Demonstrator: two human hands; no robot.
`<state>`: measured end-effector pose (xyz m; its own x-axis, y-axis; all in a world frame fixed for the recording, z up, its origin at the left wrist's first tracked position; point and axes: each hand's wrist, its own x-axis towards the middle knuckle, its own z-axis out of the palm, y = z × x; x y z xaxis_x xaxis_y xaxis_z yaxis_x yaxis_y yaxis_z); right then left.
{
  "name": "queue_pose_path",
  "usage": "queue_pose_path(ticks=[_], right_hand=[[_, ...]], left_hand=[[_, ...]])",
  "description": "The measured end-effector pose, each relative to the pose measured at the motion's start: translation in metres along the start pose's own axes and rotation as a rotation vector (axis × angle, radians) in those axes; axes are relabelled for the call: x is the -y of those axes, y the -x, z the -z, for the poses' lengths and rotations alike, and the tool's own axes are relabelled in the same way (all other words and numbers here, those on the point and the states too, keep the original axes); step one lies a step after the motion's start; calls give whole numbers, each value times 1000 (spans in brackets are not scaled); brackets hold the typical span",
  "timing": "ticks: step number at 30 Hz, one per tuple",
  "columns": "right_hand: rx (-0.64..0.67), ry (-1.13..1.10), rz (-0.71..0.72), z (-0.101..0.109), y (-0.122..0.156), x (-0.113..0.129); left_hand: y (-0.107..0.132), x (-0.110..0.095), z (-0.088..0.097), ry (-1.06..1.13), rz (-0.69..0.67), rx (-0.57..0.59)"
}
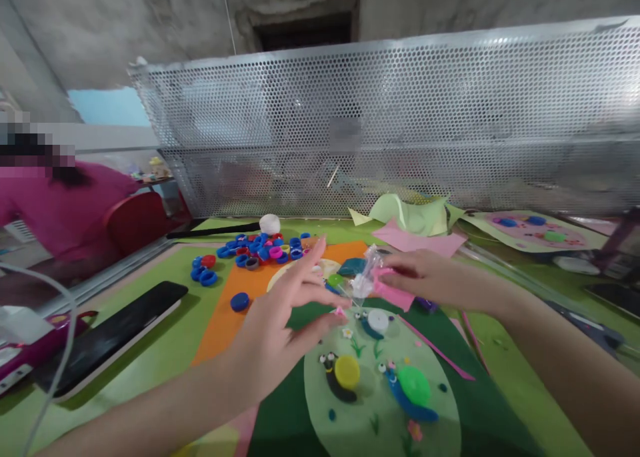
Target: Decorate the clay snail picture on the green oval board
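Note:
My left hand (280, 317) hovers over the craft sheet with its upper fingers spread, while thumb and a lower finger pinch a tiny pink flower piece (341, 312). My right hand (425, 280) is closed on a small clear plastic bag (367, 273) together with a pink foam piece (395, 291). Below both hands lies a pale green oval felt sheet (440, 423) on dark green felt (490, 410), bearing snails made with a yellow cap (347, 371), a green cap (415, 385) and a white cap (378, 320).
A heap of blue, red and pink bottle caps (250, 250) lies on an orange sheet (225, 323) at the back left. A black phone (113, 337) rests at left. Pink and green paper (415, 227) sit near a perforated metal screen (400, 123). A person in pink (60, 203) sits at left.

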<state>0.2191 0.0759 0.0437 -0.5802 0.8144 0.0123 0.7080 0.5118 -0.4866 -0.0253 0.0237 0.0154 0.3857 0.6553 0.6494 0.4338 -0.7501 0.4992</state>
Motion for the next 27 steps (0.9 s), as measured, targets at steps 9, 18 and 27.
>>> queue_pose_path(ticks=[9, 18, 27], right_hand=[[-57, 91, -169, -8, -16, -55], [-113, 167, -207, -22, -28, -77], [-194, 198, -215, -31, -32, -72]], left_hand=[[-2, -8, -1, 229, 158, 199], [-4, -8, -3, 314, 168, 181], [-7, -3, -3, 219, 8, 200]])
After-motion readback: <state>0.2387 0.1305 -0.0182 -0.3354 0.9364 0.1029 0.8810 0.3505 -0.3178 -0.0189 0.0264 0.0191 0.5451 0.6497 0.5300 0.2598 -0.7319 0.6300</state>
